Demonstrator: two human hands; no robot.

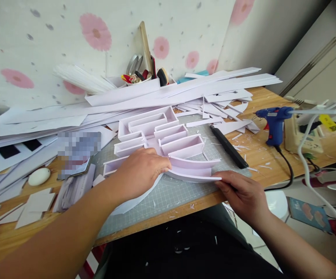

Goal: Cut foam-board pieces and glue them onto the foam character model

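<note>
A white foam-board model (162, 133) with several walled compartments lies on a grey cutting mat (174, 192). A curved white strip (194, 175) runs along its near edge. My left hand (140, 170) lies palm down on the model's near left part, fingers together, pressing the strip's left end. My right hand (242, 192) rests at the mat's right edge, its fingertips pinching the strip's right end.
A black utility knife (228, 146) lies right of the model. A blue glue gun (272, 120) stands on the wooden table (261, 151) at the right, its cable hanging over the edge. Long white strips (168, 95) pile up behind. A tool holder (140, 75) stands by the wall.
</note>
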